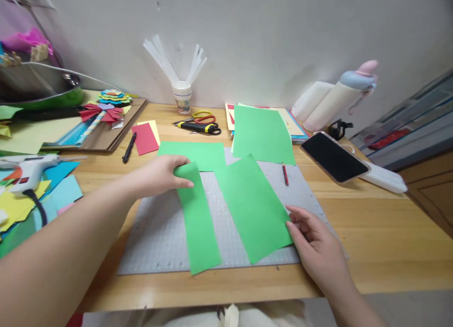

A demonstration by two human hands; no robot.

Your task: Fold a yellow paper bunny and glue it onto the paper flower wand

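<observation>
My left hand (161, 176) pinches the top end of a narrow green paper strip (198, 223), lifting its corner off the grey cutting mat (159, 232). A wider green paper piece (253, 206) lies slanted on the mat to the right. My right hand (313, 244) rests by that piece's lower right corner, fingers loosely curled and touching its edge. Another green piece (200, 155) lies at the mat's top left, and a larger green sheet (264, 136) sits beyond the mat.
A phone (334, 157) leans at the right. Scissors and a black-yellow cutter (200, 124) lie near a cup of plastic sticks (182, 98). A red pen (285, 173) is on the mat. Glue gun (30, 169) and coloured papers crowd the left.
</observation>
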